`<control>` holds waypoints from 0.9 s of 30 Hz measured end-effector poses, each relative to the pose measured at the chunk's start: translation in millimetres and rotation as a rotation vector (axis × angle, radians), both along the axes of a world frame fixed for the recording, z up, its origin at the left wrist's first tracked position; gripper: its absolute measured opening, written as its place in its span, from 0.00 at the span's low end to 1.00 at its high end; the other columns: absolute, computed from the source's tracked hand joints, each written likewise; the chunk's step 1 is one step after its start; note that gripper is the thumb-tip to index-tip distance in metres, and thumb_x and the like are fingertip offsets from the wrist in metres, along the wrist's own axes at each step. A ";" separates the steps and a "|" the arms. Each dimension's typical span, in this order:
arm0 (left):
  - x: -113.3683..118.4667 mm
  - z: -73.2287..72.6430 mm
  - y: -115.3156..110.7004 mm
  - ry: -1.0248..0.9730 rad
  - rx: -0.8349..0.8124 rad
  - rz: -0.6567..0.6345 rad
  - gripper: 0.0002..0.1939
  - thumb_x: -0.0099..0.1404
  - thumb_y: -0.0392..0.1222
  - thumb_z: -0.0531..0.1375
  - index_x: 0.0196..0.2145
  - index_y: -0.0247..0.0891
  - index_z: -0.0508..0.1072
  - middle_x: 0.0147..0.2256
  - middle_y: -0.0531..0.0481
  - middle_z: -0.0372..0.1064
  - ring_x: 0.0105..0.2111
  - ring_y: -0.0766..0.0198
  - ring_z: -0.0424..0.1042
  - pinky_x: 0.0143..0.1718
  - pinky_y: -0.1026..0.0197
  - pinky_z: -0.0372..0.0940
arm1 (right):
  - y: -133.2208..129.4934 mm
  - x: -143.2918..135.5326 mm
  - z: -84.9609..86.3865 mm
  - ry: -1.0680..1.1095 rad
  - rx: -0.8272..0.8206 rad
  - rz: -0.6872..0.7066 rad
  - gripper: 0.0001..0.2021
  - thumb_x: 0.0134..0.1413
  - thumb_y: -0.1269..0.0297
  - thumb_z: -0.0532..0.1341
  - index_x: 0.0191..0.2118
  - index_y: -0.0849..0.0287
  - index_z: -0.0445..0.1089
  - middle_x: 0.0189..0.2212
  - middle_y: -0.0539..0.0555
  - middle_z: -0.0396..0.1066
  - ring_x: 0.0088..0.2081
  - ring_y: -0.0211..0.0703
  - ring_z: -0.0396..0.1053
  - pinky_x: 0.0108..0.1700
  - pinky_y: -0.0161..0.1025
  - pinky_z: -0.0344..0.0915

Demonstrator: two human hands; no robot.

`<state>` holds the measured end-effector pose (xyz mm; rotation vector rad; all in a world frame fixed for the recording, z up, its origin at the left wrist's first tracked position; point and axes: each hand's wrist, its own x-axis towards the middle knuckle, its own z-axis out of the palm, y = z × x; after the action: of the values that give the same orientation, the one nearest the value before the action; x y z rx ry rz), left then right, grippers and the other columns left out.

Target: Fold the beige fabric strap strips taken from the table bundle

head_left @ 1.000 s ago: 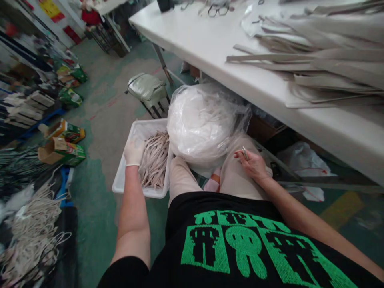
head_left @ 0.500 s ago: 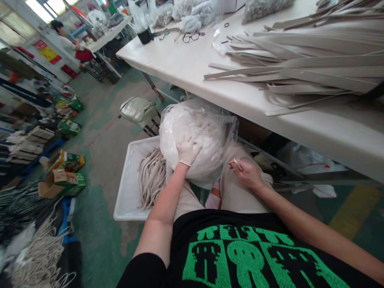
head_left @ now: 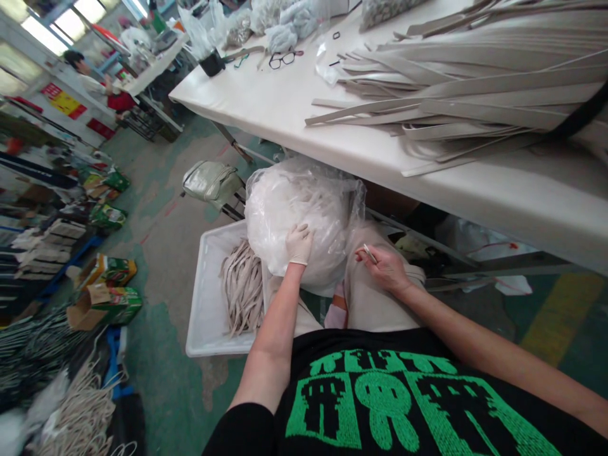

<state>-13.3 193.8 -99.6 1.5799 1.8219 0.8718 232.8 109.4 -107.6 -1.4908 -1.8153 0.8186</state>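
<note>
My left hand (head_left: 300, 244), in a thin white glove, lies against the front of a big clear plastic bag (head_left: 270, 202) with its fingers curled into the film. Pale strips (head_left: 323, 202) show through the upper part of the bag, which rests between my knees. Bare and closed, my right hand (head_left: 386, 269) is over my right thigh, holding a slim, shiny tool (head_left: 369, 253) whose kind is too small to make out. Left of the bag, a white plastic bin (head_left: 204, 291) has a bundle of beige straps (head_left: 242, 285) in it.
A white table (head_left: 266, 120) runs along the far side, bearing a pile of beige straps (head_left: 465, 95), glasses (head_left: 282, 60) and several bags. A covered stool (head_left: 212, 180) stands behind the bin. Open cartons (head_left: 107, 304) are on the floor at left. Another person (head_left: 90, 79) sits far back.
My left hand has gone from spread flat on the bag to curled fingers, shifting slightly right. My right hand stays over the thigh with the slim tool. The camera view has shifted a little.
</note>
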 end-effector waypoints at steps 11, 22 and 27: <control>-14.5 56.1 -136.6 -0.632 -0.158 0.095 0.17 0.57 0.53 0.67 0.35 0.37 0.83 0.36 0.45 0.82 0.41 0.54 0.79 0.53 0.53 0.67 | 2.0 -5.4 8.8 -0.060 -0.046 -0.013 0.19 0.63 0.51 0.54 0.36 0.57 0.78 0.29 0.56 0.78 0.31 0.46 0.73 0.33 0.38 0.62; 17.5 62.2 -205.0 -0.818 -0.402 -0.019 0.18 0.55 0.54 0.68 0.35 0.37 0.84 0.39 0.44 0.81 0.44 0.53 0.77 0.56 0.52 0.66 | -29.4 -73.4 52.9 0.545 -0.715 0.314 0.25 0.51 0.43 0.63 0.16 0.57 0.62 0.10 0.47 0.59 0.15 0.32 0.55 0.21 0.33 0.54; 10.7 60.1 -198.8 -0.711 -0.427 -0.017 0.17 0.50 0.53 0.70 0.32 0.36 0.83 0.34 0.47 0.81 0.38 0.54 0.76 0.50 0.53 0.67 | -28.6 -79.6 64.4 0.475 -0.620 0.296 0.18 0.49 0.57 0.67 0.16 0.58 0.64 0.11 0.46 0.61 0.15 0.31 0.56 0.20 0.32 0.52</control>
<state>-2.6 -5.0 -39.5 0.8610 1.3509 0.8248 153.2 80.8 -43.2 -1.2177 -1.4945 1.8366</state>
